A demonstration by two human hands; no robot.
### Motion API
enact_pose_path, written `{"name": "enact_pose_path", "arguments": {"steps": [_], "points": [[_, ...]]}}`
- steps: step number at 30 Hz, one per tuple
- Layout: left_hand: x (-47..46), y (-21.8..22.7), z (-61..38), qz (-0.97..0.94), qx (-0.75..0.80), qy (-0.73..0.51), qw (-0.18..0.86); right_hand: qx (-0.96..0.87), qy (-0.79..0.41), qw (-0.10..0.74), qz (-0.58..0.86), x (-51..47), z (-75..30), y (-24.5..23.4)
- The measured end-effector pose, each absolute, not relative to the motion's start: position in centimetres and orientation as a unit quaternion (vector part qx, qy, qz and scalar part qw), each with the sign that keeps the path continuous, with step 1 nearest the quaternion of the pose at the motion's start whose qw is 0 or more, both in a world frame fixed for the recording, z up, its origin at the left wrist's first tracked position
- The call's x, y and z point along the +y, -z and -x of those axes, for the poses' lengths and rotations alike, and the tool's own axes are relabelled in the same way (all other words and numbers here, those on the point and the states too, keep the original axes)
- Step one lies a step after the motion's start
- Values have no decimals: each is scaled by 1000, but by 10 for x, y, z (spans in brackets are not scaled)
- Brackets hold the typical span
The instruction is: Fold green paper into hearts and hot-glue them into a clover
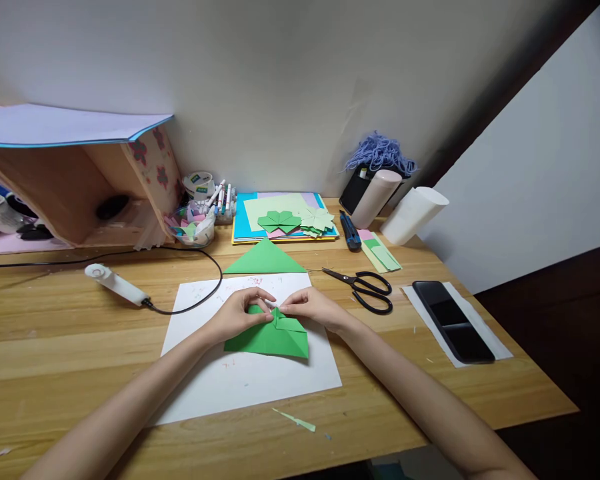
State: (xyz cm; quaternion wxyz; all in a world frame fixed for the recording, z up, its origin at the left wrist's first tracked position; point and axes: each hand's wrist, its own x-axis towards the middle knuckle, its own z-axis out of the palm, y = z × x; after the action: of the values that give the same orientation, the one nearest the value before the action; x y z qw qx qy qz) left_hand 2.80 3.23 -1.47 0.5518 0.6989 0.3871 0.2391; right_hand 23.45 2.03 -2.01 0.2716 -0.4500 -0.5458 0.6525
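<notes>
A partly folded sheet of green paper (270, 342) lies on a white sheet (200, 380) in front of me. My left hand (240, 313) pinches its upper edge near the middle, thumb on top. Just to the right, my right hand (305, 308) grips the same upper edge between thumb and fingers, beside a small raised fold. Creases and a flap show on the paper's right half. Behind my hands rests a green paper triangle (266, 259). Black-handled scissors (363, 287) lie to the right of my right hand.
A white corded tool (115, 285) lies at left, its cable curving toward the white sheet. Farther back are stacked coloured papers (250, 217) with green leaf-like cutouts (279, 223), a utility knife (350, 232) and a white roll (413, 217). A phone (453, 320) lies right; a paper scrap (295, 420) lies in front.
</notes>
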Motion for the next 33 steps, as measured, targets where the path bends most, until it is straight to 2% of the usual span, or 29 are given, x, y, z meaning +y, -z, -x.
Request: {"name": "enact_pose_path", "arguments": {"steps": [5, 15, 27, 33], "points": [[32, 15, -30, -705, 384, -239, 546, -544, -676, 241, 435, 21, -238, 20], [31, 19, -27, -698, 365, -247, 564, -559, -636, 262, 463, 15, -231, 19], [27, 18, -30, -698, 396, -266, 534, -591, -552, 337, 482, 8, -224, 27], [26, 17, -31, -688, 418, -282, 521, -593, -585, 298, 466, 11, -230, 21]]}}
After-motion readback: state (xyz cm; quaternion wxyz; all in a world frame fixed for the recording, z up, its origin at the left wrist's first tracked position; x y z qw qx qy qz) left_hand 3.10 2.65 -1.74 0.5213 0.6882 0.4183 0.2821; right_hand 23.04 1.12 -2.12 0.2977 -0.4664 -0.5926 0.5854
